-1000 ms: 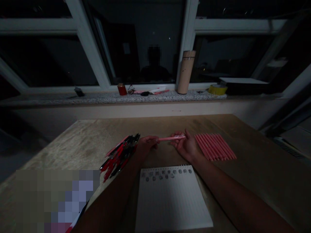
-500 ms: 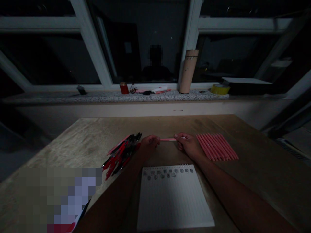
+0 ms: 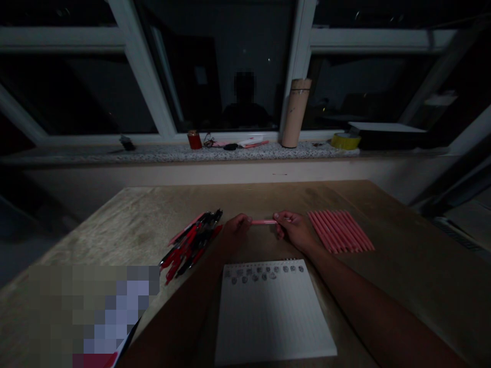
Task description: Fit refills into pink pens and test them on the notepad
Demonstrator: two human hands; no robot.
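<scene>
My left hand (image 3: pixel 238 225) and my right hand (image 3: pixel 289 225) are closed on opposite ends of one slim pink pencil (image 3: pixel 263 222), held level above the table beyond the notepad. Its two ends are hidden in my fingers. Beside my right hand lies a neat row of similar pink pencils (image 3: pixel 339 231), side by side. A loose heap of red and black pens (image 3: pixel 190 248), with something pink among them, is to the left of my left hand. Between my forearms rests a spiral notepad (image 3: pixel 272 317) of lined paper, with small dark round marks in rows near its top.
The brown table (image 3: pixel 126 220) reaches toward a speckled windowsill (image 3: pixel 164 151). On the sill stand a red jar (image 3: pixel 194 140), a tall tan cylinder (image 3: pixel 296 113), yellow tape (image 3: pixel 345 141) and a dark box (image 3: pixel 387 135). A blurred patch covers the lower left.
Both hands keep hold of the pink pencil, and the fingers of my right hand have shifted slightly on it. The view has moved a little; the row, heap and notepad stay put.
</scene>
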